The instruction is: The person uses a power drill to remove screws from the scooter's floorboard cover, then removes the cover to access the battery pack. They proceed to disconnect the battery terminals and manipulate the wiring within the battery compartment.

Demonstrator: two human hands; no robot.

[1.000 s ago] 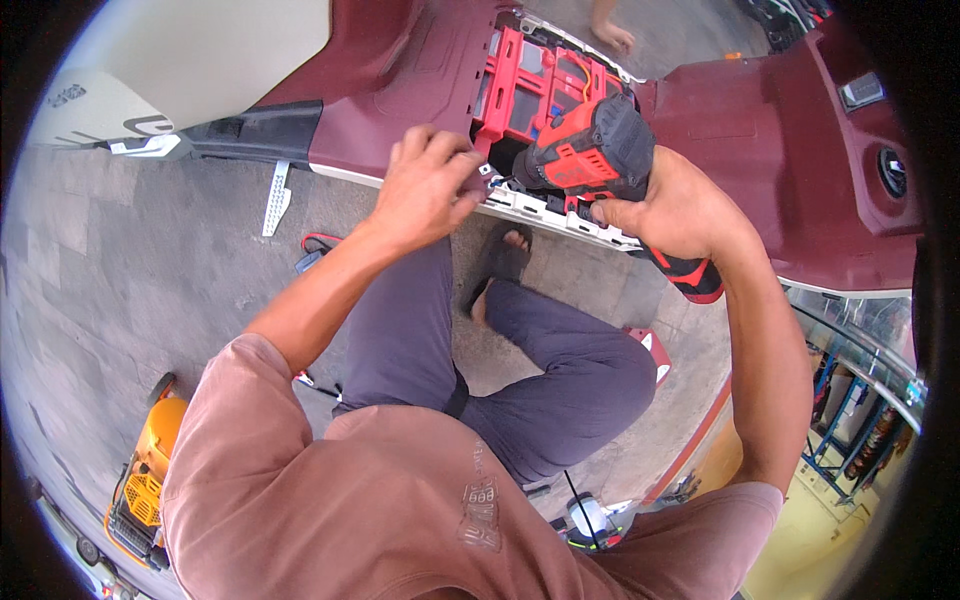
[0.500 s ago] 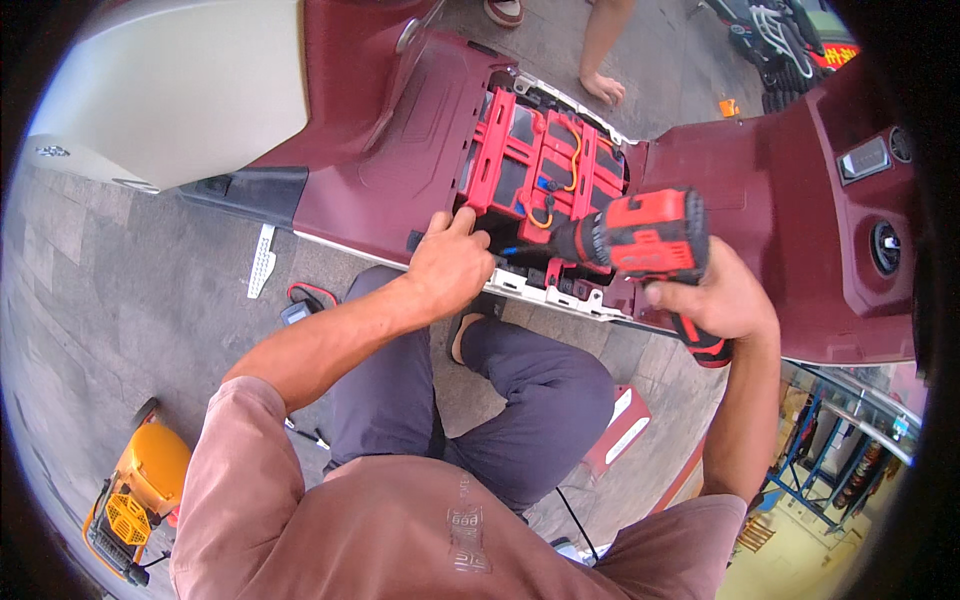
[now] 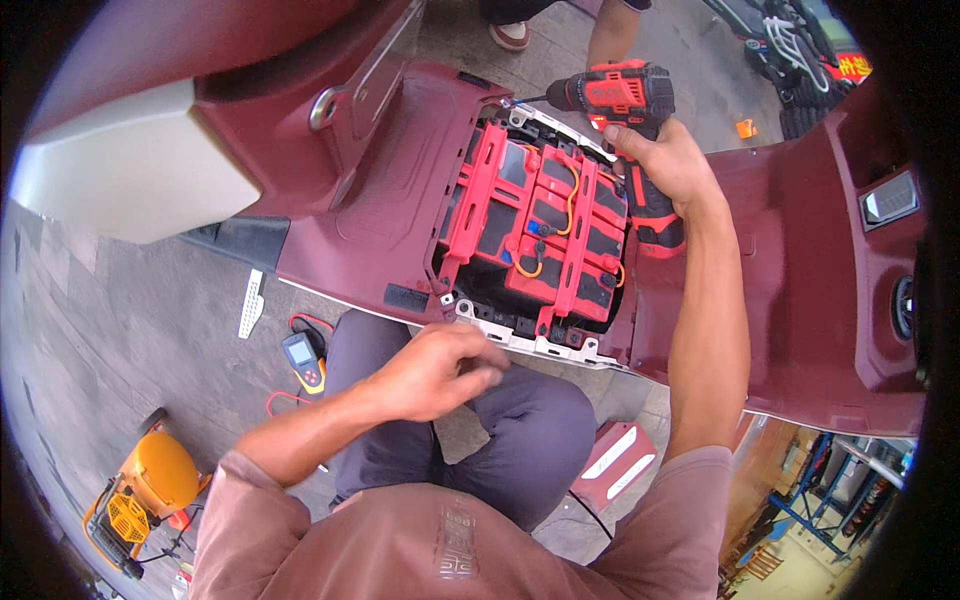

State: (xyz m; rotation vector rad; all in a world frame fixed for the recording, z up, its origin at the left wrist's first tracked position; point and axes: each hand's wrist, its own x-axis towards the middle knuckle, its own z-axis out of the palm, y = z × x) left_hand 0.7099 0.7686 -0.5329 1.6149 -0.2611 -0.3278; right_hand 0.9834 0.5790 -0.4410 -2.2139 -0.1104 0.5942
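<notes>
My right hand (image 3: 678,165) grips a red and black cordless drill (image 3: 625,95) by its handle. The drill points left over the far edge of an open floor bay in a maroon scooter (image 3: 370,190). Its long bit reaches the bay's far left corner; I cannot tell if the tip touches. Inside the bay sit batteries (image 3: 510,235) with orange cables, under red slotted metal brackets (image 3: 488,180). White frame strips (image 3: 555,348) edge the bay. My left hand (image 3: 440,372) hovers before the near edge, above my knee, its fingers loosely curled and apart; nothing shows in them.
Beyond the scooter are another person's arm (image 3: 612,35) and shoe (image 3: 510,36). On the ground at left lie a handheld meter (image 3: 302,360) with red leads, a white plate (image 3: 252,304) and a yellow-orange machine (image 3: 155,475). A maroon panel (image 3: 618,465) lies by my right knee.
My right hand has carried the drill from the bay's near side to its far edge. My left hand has drawn back from the bracket's near end toward me.
</notes>
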